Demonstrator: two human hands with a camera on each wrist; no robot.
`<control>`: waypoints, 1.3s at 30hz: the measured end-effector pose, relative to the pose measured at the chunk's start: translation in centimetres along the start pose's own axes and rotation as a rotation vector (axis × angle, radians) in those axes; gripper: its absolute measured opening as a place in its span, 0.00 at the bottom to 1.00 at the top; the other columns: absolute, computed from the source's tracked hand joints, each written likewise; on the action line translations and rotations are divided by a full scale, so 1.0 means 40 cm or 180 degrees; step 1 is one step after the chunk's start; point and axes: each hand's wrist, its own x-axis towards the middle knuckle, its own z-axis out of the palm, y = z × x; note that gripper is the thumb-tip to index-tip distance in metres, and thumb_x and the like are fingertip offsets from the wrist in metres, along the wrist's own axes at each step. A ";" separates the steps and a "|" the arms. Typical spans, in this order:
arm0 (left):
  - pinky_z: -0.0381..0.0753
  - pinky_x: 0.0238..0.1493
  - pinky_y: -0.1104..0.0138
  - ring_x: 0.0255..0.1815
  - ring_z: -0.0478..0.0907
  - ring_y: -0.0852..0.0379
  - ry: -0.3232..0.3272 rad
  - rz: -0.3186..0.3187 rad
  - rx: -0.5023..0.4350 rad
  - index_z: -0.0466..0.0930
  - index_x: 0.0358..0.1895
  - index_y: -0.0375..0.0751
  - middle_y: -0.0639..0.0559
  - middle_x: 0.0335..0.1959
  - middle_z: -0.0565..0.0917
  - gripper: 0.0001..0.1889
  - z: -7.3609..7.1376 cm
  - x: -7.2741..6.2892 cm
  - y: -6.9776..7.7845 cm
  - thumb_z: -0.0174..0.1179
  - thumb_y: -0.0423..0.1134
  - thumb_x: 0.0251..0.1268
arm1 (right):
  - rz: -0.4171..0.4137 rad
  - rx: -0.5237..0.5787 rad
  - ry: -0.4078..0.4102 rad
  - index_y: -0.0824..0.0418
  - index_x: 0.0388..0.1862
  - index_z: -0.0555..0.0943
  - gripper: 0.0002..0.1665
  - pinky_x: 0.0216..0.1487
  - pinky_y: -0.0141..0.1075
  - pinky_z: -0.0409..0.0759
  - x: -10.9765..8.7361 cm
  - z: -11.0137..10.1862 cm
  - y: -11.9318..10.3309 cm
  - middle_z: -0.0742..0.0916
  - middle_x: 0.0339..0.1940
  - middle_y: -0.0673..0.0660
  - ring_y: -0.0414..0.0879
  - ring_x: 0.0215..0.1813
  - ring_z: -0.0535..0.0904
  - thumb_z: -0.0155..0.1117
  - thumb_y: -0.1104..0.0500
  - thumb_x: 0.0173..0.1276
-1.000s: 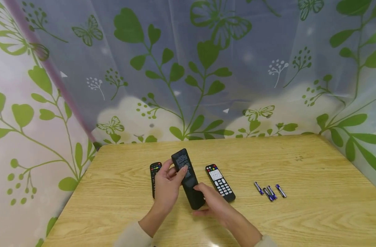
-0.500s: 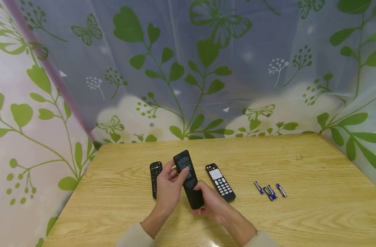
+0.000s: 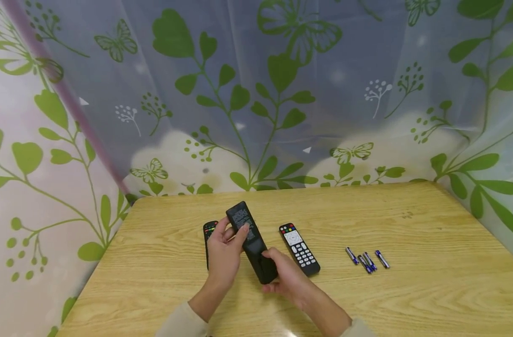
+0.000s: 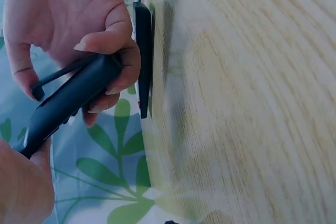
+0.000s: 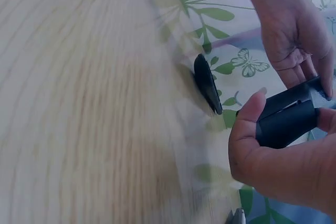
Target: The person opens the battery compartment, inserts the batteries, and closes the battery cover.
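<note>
A black remote control [image 3: 252,245] is held above the table, its labelled back turned up and its top leaning left. My left hand [image 3: 223,257] grips the upper part, thumb on the label. Round the lower end my right hand [image 3: 292,278] is curled, its thumb at the battery cover. In the left wrist view, this thin black cover [image 4: 63,75] stands tilted off the remote's body [image 4: 79,100], one end under the right thumb. A narrow gap beside the cover shows in the right wrist view. What lies under the cover is hidden.
On the wooden table [image 3: 429,290], a remote with white buttons [image 3: 300,250] lies right of my hands. Another black remote [image 3: 209,229] lies to the left, partly behind my left hand. Several loose blue-and-silver batteries [image 3: 367,264] lie farther right. A patterned curtain [image 3: 281,140] hangs behind the table.
The held remote's upper end has swung to the left along with my left hand. My right hand keeps its grip on the lower end. The other remotes and the batteries stay put.
</note>
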 end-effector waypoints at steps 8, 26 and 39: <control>0.84 0.39 0.61 0.43 0.83 0.47 0.0152 -0.0232 -0.0264 0.71 0.60 0.36 0.34 0.46 0.82 0.19 -0.008 0.004 0.000 0.58 0.31 0.67 | -0.0826 -0.2143 0.0710 0.62 0.57 0.72 0.38 0.31 0.39 0.77 -0.002 0.008 0.006 0.79 0.41 0.54 0.44 0.35 0.76 0.47 0.31 0.70; 0.83 0.31 0.67 0.39 0.83 0.51 0.0238 -0.0388 -0.0306 0.70 0.61 0.33 0.33 0.44 0.82 0.20 -0.016 0.002 -0.012 0.58 0.31 0.68 | -0.2523 -0.3585 0.1463 0.46 0.37 0.82 0.06 0.18 0.25 0.65 -0.007 0.005 0.027 0.76 0.34 0.41 0.30 0.22 0.66 0.66 0.47 0.65; 0.84 0.31 0.66 0.37 0.83 0.52 0.0273 -0.0370 -0.0333 0.71 0.60 0.33 0.33 0.42 0.82 0.19 -0.021 0.001 -0.012 0.58 0.30 0.67 | -0.2694 -0.3751 0.1445 0.47 0.41 0.81 0.14 0.19 0.23 0.67 -0.018 0.001 0.028 0.79 0.38 0.43 0.32 0.25 0.69 0.74 0.49 0.57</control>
